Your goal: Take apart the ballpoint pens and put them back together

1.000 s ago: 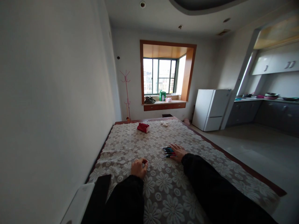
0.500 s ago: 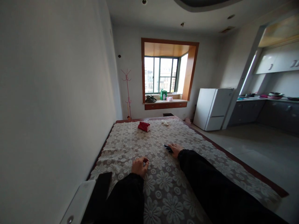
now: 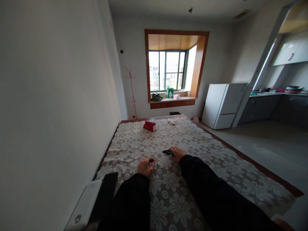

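Note:
My right hand [image 3: 177, 153] lies on a small bunch of dark pens [image 3: 166, 152] on the flowered lace tablecloth [image 3: 207, 150]; only the pens' tips stick out to the left of the fingers. My left hand [image 3: 146, 166] rests on the cloth a little nearer and to the left, its fingers curled in; something small may sit between thumb and forefinger, but I cannot make it out. Both arms wear black sleeves.
A red box [image 3: 149, 125] and a small white item [image 3: 172, 122] lie at the table's far end. A white device [image 3: 83, 205] sits at the near left corner by the wall. A white fridge [image 3: 222, 106] and kitchen counter [image 3: 269, 96] stand to the right.
My right hand has gathered the spread pens into a tighter bunch and slid left, towards my left hand. The camera has tipped down slightly.

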`<act>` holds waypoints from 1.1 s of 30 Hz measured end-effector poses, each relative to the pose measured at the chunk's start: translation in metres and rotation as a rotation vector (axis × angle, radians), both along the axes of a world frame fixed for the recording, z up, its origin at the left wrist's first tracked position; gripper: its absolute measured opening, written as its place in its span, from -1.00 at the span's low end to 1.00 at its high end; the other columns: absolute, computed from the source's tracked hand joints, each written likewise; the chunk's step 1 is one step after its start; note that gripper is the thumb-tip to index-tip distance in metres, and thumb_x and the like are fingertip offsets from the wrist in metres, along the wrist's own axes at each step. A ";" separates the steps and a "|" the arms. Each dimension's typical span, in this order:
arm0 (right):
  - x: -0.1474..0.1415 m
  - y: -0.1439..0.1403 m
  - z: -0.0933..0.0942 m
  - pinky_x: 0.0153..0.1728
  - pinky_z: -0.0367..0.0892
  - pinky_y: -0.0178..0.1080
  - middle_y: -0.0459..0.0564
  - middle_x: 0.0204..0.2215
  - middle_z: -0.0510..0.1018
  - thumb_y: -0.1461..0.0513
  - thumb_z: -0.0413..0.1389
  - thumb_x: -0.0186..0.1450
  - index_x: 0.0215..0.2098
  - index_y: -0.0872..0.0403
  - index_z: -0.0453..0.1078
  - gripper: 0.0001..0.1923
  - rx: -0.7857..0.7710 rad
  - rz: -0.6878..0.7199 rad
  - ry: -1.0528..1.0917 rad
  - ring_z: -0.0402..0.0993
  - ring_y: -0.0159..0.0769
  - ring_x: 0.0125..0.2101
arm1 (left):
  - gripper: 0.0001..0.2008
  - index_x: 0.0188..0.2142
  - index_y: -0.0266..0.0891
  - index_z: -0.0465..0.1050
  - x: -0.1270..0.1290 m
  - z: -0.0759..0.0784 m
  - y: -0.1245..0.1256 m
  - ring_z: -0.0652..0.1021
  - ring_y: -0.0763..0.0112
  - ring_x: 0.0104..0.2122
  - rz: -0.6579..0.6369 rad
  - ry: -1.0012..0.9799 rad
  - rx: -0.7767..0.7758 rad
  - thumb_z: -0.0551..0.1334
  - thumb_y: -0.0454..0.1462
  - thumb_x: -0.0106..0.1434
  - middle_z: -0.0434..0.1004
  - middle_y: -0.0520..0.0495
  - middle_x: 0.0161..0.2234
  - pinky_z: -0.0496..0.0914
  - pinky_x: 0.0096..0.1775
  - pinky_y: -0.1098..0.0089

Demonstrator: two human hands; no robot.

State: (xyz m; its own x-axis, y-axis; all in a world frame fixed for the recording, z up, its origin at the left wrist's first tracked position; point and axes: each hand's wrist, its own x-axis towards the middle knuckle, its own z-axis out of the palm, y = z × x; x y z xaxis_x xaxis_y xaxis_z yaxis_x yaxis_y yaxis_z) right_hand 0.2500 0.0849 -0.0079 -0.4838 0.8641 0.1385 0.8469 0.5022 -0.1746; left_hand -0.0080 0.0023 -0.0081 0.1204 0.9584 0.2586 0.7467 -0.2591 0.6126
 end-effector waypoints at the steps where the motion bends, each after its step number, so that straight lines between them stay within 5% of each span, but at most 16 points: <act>1: 0.004 -0.004 0.000 -0.10 0.19 -0.25 0.05 -0.14 0.46 0.35 0.09 0.15 -0.06 0.05 0.36 -0.63 0.015 0.019 -0.022 0.34 -0.16 -0.08 | -0.85 -0.26 -0.14 0.54 0.000 -0.001 0.001 0.52 0.29 -0.20 -0.001 0.002 0.003 0.20 -0.26 0.21 0.60 -0.04 -0.29 0.31 -0.14 0.34; 7: 0.026 -0.015 -0.003 -0.06 0.19 -0.23 0.17 -0.12 0.42 0.27 0.06 0.27 -0.14 0.15 0.35 -0.80 0.025 -0.129 -0.079 0.34 -0.13 -0.08 | -0.84 -0.26 -0.13 0.54 0.001 -0.003 0.001 0.51 0.26 -0.17 -0.022 0.022 0.018 0.19 -0.26 0.21 0.61 -0.04 -0.28 0.30 -0.12 0.32; 14: 0.029 -0.007 0.005 -0.12 0.23 -0.19 0.11 -0.28 0.51 0.25 0.15 0.18 -0.24 0.12 0.34 -0.82 -0.029 -0.047 0.144 0.41 -0.13 -0.18 | -0.84 -0.28 -0.13 0.54 0.001 -0.005 0.001 0.53 0.26 -0.20 -0.029 -0.016 0.007 0.18 -0.23 0.22 0.61 -0.05 -0.29 0.31 -0.13 0.32; 17: 0.006 -0.010 0.014 -0.33 0.30 -0.23 0.01 -0.36 0.49 0.16 0.02 0.28 -0.10 0.08 0.25 -0.75 -0.023 -0.087 0.370 0.45 -0.23 -0.37 | -0.80 -0.27 -0.14 0.52 0.003 -0.006 0.003 0.56 0.29 -0.24 -0.060 -0.203 -0.012 0.13 -0.17 0.27 0.62 -0.05 -0.31 0.35 -0.15 0.34; 20: -0.038 -0.021 0.025 -0.55 0.27 -0.29 -0.12 -0.44 0.43 0.03 0.06 0.26 -0.10 0.03 0.18 -0.66 -0.110 -0.022 1.077 0.35 -0.36 -0.59 | -0.72 -0.22 -0.17 0.48 0.006 -0.004 0.003 0.57 0.30 -0.21 -0.102 -0.460 -0.001 0.07 -0.09 0.32 0.62 -0.08 -0.26 0.39 -0.13 0.34; 23: -0.080 -0.037 0.031 -0.56 0.27 -0.32 -0.19 -0.52 0.38 0.01 0.14 0.22 -0.14 0.01 0.18 -0.63 -0.118 0.063 1.415 0.32 -0.40 -0.60 | -0.66 -0.10 -0.20 0.43 0.006 0.002 0.001 0.56 0.27 -0.15 -0.135 -0.578 0.047 0.06 -0.05 0.33 0.57 -0.13 -0.13 0.41 -0.10 0.29; 29: -0.111 -0.048 0.006 -0.38 0.39 -0.22 -0.10 -0.42 0.45 0.06 0.19 0.15 -0.17 0.02 0.25 -0.64 -0.156 0.040 1.399 0.42 -0.32 -0.47 | -0.53 0.16 -0.14 0.24 0.004 0.008 -0.005 0.43 0.19 0.08 -0.175 -0.584 0.148 0.12 -0.10 0.30 0.34 -0.18 0.16 0.32 0.07 0.17; 33: -0.114 -0.048 -0.015 -0.32 0.39 -0.19 -0.08 -0.41 0.48 0.14 0.22 0.09 -0.18 0.04 0.31 -0.65 -0.259 0.161 1.263 0.43 -0.28 -0.40 | -0.42 0.21 -0.16 0.20 0.004 0.004 -0.004 0.37 0.14 0.13 -0.195 -0.487 0.096 0.21 -0.09 0.23 0.34 -0.16 0.16 0.27 0.12 0.16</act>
